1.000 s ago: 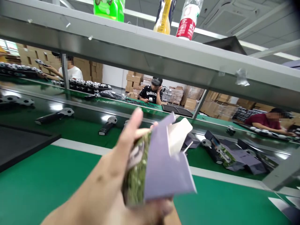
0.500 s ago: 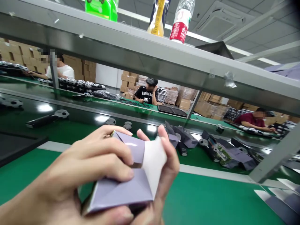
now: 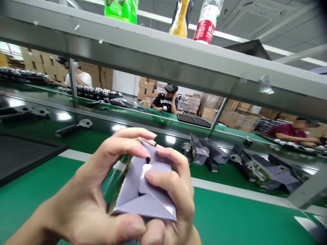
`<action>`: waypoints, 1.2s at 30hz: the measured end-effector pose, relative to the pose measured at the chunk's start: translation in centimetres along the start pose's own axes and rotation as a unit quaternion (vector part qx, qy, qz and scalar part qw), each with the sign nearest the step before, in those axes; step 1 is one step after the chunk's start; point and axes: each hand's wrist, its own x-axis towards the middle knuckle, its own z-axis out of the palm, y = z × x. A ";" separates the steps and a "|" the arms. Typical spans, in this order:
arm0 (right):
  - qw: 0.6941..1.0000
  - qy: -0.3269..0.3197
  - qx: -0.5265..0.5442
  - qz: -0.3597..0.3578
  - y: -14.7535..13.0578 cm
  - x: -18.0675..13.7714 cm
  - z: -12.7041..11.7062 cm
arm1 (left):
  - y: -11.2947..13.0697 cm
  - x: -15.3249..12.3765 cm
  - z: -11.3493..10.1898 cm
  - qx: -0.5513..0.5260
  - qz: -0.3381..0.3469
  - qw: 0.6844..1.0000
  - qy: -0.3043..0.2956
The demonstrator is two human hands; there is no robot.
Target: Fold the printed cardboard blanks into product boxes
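Flaps of the lilac carton [image 3: 143, 194] now lie folded flat, no longer standing open. Left hand [image 3: 87, 200] grips it at 9 o'clock; right hand [image 3: 173, 190] presses the end closed.

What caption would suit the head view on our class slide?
Both hands, left hand and right hand, fold the grey flaps of a small cardboard box above a green workbench.

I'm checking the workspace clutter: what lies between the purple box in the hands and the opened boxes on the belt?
In the head view, only bare green table and its white edge strip separate the purple box from the opened boxes.
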 end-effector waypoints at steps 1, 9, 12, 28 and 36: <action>1.000 0.019 0.003 -0.007 -0.1 -0.1 -0.1 | 0.1 0.1 0.0 -0.018 0.009 1.000 -0.010; 0.955 -0.243 -0.159 0.066 1.7 1.6 -5.7 | -0.9 0.9 -0.5 0.059 -0.244 0.967 -0.052; 0.874 -0.227 -0.379 0.203 4.5 0.8 -7.7 | -3.7 0.2 0.0 0.176 -0.456 0.846 -0.211; 0.730 -0.300 -0.161 0.593 4.4 -2.6 -2.9 | -6.6 -1.0 1.8 0.278 -0.539 0.696 -0.385; 0.723 -0.167 0.047 0.669 5.3 -7.6 1.0 | -10.0 -4.0 0.4 0.227 -0.556 0.709 -0.370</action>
